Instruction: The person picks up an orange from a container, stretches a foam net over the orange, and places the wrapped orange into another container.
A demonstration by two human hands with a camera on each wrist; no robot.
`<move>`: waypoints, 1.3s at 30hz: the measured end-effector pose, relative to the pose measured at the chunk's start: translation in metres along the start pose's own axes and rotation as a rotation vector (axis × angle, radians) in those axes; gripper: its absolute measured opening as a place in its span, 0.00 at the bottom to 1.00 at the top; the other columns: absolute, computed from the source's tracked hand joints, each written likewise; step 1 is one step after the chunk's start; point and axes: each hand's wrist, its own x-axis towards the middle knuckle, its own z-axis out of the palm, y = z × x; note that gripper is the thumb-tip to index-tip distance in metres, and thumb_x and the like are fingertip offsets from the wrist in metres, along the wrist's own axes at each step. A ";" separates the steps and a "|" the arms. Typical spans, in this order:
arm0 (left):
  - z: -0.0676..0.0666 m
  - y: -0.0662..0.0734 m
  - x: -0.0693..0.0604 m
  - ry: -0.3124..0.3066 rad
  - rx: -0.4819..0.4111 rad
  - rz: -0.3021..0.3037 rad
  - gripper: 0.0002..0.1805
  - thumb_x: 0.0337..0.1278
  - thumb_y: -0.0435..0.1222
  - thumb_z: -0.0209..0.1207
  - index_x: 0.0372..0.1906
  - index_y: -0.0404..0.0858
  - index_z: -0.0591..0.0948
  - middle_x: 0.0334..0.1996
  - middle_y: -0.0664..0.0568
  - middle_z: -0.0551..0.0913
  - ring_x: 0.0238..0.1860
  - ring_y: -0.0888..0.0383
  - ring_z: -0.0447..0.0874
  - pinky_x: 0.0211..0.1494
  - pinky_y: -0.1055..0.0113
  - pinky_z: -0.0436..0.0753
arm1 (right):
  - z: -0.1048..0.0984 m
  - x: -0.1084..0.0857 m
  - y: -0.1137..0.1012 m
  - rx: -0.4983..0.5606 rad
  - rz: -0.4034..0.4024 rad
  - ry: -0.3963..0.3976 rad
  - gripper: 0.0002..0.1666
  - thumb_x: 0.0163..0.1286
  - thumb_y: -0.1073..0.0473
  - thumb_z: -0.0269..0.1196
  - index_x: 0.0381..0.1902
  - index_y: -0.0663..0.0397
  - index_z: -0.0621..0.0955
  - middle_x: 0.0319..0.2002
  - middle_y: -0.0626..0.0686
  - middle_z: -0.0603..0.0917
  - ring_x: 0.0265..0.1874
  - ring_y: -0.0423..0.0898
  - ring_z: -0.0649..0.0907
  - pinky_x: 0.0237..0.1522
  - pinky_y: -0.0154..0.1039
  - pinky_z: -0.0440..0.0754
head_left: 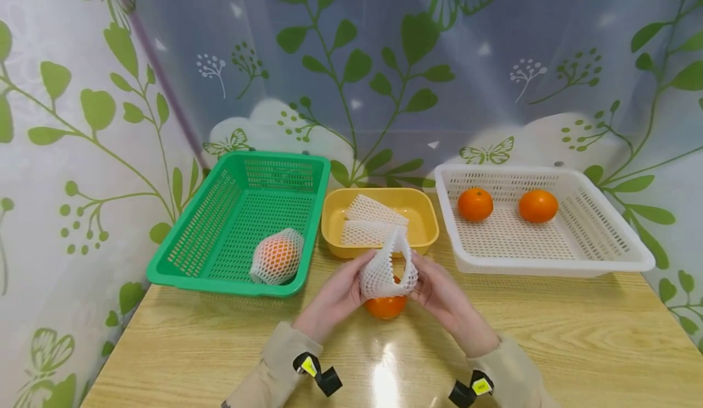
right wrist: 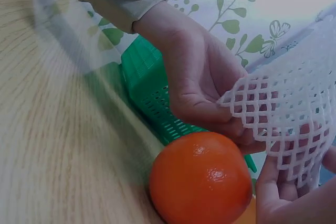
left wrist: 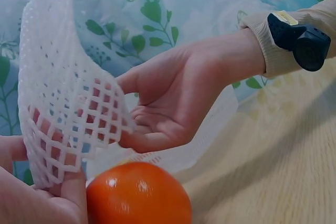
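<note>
Both hands hold a white foam fruit net stretched apart above an orange on the wooden table. My left hand grips the net's left edge, some fingers inside it. On the opposite edge, my right hand pinches the mesh between thumb and fingers. In the left wrist view the net stands tall and open at the bottom, with the orange just below. The right wrist view shows the orange beneath the net, outside the mesh.
A green basket at left holds a netted orange. Behind the hands, a yellow bin contains foam nets. At right a white basket has two oranges. A patterned curtain hangs behind.
</note>
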 end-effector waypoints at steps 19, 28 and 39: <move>-0.023 -0.012 -0.009 0.184 0.084 -0.059 0.26 0.73 0.43 0.57 0.67 0.30 0.72 0.53 0.46 0.81 0.50 0.58 0.82 0.55 0.66 0.83 | -0.015 -0.001 0.019 -0.071 0.106 0.042 0.12 0.82 0.52 0.53 0.44 0.47 0.83 0.38 0.45 0.87 0.36 0.38 0.85 0.41 0.31 0.85; -0.024 -0.020 -0.006 0.248 0.089 -0.062 0.24 0.74 0.42 0.55 0.63 0.28 0.74 0.39 0.51 0.84 0.38 0.62 0.84 0.40 0.73 0.86 | -0.023 0.002 0.029 -0.033 0.138 0.063 0.13 0.82 0.54 0.52 0.43 0.46 0.83 0.36 0.45 0.88 0.34 0.38 0.86 0.39 0.32 0.86; -0.024 -0.023 -0.007 0.273 0.171 -0.076 0.26 0.75 0.44 0.53 0.65 0.29 0.73 0.40 0.50 0.84 0.38 0.61 0.85 0.41 0.68 0.87 | -0.029 0.005 0.031 -0.192 0.144 0.058 0.12 0.82 0.54 0.51 0.42 0.46 0.82 0.33 0.44 0.86 0.31 0.38 0.85 0.33 0.32 0.84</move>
